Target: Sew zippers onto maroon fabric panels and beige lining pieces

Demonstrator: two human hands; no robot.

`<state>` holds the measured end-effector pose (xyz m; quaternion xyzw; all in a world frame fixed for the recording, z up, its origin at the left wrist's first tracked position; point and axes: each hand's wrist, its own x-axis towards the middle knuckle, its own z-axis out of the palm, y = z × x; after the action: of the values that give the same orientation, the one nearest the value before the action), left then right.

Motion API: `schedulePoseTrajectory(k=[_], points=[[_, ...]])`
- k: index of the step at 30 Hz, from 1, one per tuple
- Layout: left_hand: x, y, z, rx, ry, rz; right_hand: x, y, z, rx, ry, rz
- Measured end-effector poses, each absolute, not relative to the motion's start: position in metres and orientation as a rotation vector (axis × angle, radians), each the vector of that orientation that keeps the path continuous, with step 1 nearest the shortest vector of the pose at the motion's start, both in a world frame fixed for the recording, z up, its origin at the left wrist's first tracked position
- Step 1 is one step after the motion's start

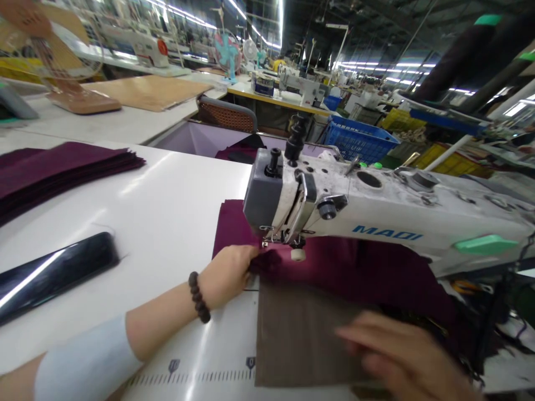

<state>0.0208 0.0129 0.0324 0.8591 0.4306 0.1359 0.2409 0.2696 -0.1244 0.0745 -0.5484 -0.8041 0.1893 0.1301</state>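
My left hand (232, 273), with a dark beaded bracelet on its wrist, pinches the near edge of a burgundy fabric piece (326, 262) just left of the presser foot. The fabric lies under the needle area of a white sewing machine (384, 206) and spreads to the right beneath its arm. A flat grey-brown piece (298, 340) lies in front of the burgundy fabric, partly under it. Over its right side is my right hand (401, 351), blurred, with fingers stretched leftward and apart and nothing visible in them. Whether it touches the piece, I cannot tell.
A stack of burgundy pieces (62, 170) lies on the white table at left. Nearer is a glossy black phone-like object (58, 273). A printed ruler scale (192, 379) runs along the front. Behind are a fan (54, 61) and a blue crate (359, 138).
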Motion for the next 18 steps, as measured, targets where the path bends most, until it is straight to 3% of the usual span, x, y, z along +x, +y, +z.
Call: schedulePoseTrajectory(k=[6, 18], points=[[0.030, 0.039, 0.038, 2.250, 1.194, 0.439, 0.184, -0.073, 0.045, -1.873, -2.376, 0.835], [0.036, 0.013, 0.026, 2.331, 1.089, 0.557, 0.199, -0.060, 0.038, -1.832, -2.064, 1.335]])
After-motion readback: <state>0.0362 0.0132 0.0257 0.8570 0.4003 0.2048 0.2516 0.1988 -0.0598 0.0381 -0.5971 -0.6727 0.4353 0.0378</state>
